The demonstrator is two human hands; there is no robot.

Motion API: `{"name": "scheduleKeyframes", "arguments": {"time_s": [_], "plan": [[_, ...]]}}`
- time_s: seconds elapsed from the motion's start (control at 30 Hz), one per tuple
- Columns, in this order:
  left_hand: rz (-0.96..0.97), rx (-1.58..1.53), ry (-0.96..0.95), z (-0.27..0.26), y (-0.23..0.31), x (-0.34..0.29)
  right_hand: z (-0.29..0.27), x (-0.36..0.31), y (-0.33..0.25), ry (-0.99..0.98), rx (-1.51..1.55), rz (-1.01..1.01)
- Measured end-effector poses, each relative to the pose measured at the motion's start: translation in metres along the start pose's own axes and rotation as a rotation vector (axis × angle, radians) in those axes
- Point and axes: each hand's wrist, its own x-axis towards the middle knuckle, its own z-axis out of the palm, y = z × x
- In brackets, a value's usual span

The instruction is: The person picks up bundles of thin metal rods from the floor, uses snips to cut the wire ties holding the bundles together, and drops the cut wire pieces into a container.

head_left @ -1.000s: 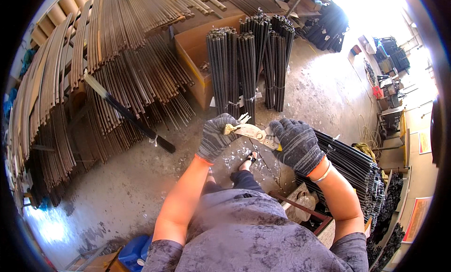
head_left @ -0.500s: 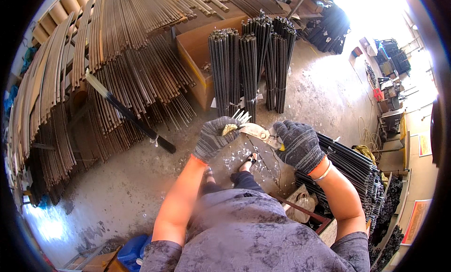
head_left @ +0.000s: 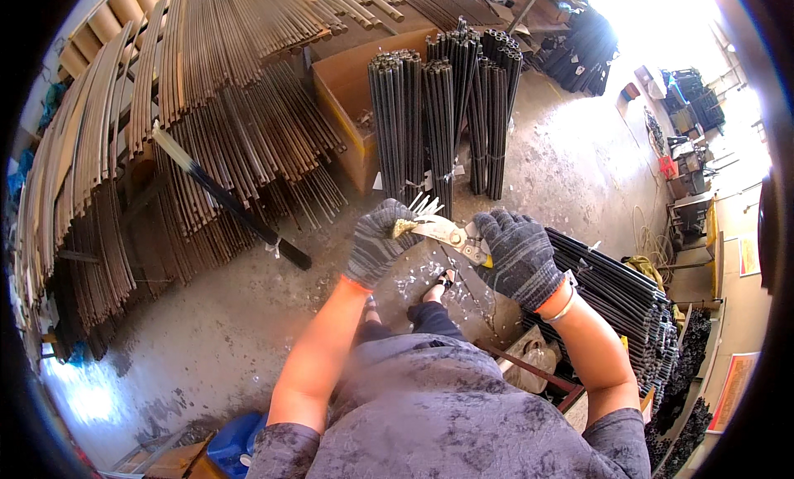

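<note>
In front of my body, both hands wear dark grey knitted gloves with orange cuffs. My left hand is closed round a small bunch of thin white strips, whose ends fan out above the fingers. A pale yellowish piece shows at the same fingertips. My right hand grips a pair of hand shears with pale metal blades and yellow on the handle. Their blade end meets the left fingertips, just below the white strips. Whether the blades touch the strips, I cannot make out.
Upright bundles of dark tubes stand ahead beside a large cardboard box. Racks of brownish rods fill the left. More dark tubes lie stacked by my right arm. White scraps litter the concrete floor.
My right hand has shifted slightly left with the shears, bringing them closer to my left hand. The left hand has risen a little and keeps its hold on the strips.
</note>
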Motion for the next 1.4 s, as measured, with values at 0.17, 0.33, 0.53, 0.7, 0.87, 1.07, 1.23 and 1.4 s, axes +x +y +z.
{"name": "scheduleKeyframes", "arguments": {"time_s": [0.17,0.33,0.53,0.7,0.87,1.07,1.23,1.4], "plan": [[-0.02,0.068,-0.028,0.0,0.002,0.003,-0.01,0.002,-0.004,-0.03,-0.064,0.001],[-0.003,0.096,-0.004,0.003,0.005,0.004,-0.01,0.003,-0.003,-0.036,-0.067,-0.008],[-0.011,0.1,0.008,0.005,0.008,0.007,-0.009,0.003,0.001,-0.034,-0.077,-0.049],[-0.01,0.079,0.031,0.006,0.007,0.006,-0.006,0.007,0.001,-0.076,-0.026,-0.018],[-0.069,0.06,-0.024,0.001,-0.002,0.005,0.003,0.006,0.006,-0.014,0.085,-0.026],[-0.164,0.054,-0.063,-0.005,0.001,0.008,0.003,0.004,0.005,0.03,0.107,0.01],[-0.218,0.071,-0.022,0.003,0.003,0.002,0.021,-0.002,0.013,0.04,0.211,0.02],[-0.075,0.047,-0.007,0.003,0.003,0.002,0.016,-0.001,0.014,0.146,0.196,0.074]]}}
